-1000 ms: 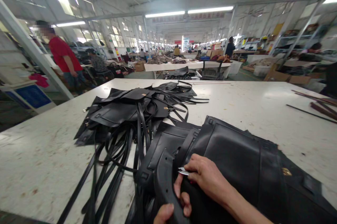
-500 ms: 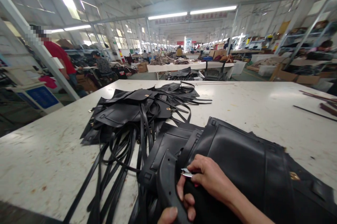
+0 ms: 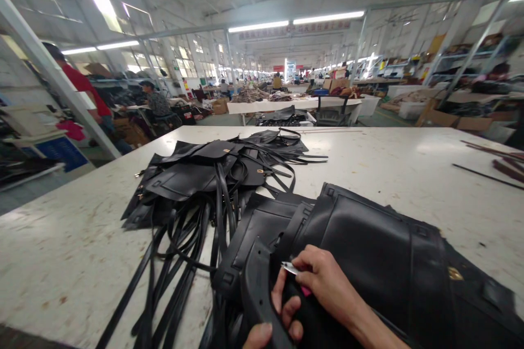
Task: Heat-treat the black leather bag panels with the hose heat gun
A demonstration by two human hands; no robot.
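Note:
My right hand (image 3: pixel 323 275) pinches a small silver cutting tool (image 3: pixel 290 267), with a bit of pink showing below the palm. The tool's tip lies by the inner edge of a curved black leather piece (image 3: pixel 257 278) with small holes. Around that piece's lower part is my left hand (image 3: pixel 282 313), thumb on the near side and fingers on the far side, one fingertip close to the tool. Under and beside both hands lie large black leather panels (image 3: pixel 368 229), one with a gold-coloured fitting (image 3: pixel 455 273).
A pile of black leather parts (image 3: pixel 188 174) with long straps (image 3: pixel 164 283) covers the left middle of the white table (image 3: pixel 82 245). Thin dark strips (image 3: pixel 487 175) lie at the right. A person in red (image 3: pixel 84 84) is beyond the table's left side.
The silver tool has tilted slightly and its jaws look closer together. My left fingers have spread a little apart. The view has shifted slightly.

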